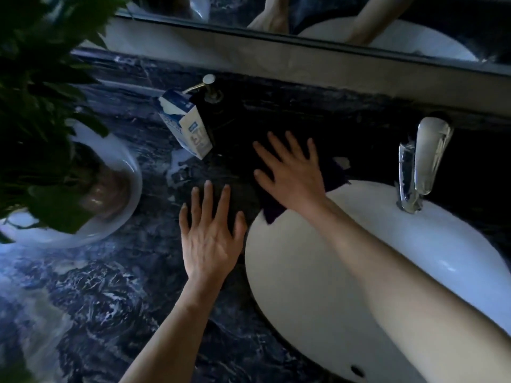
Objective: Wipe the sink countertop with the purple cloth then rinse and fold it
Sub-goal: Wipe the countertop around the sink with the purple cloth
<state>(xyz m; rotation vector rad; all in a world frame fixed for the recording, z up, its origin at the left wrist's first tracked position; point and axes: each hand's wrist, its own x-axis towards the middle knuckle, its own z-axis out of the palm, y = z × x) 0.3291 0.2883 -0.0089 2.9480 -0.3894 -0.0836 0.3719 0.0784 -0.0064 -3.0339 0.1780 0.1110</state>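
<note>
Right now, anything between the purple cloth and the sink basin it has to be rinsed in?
Nothing visible. The purple cloth lies flat under the right hand, its near corner already overhanging the rim of the sink basin. The carton stands on the far side, away from that path.

You have 2 bare hands and 2 bare arms in the head view. Your left hand (210, 239) has no ring, no glove and no watch on it. Your right hand (290, 172) has none of these either. You can see thin ridges running along the back of your left hand. Your nails are short and plain. No sleeve covers either arm as far as the picture shows, and both wrists are bare too.
</note>
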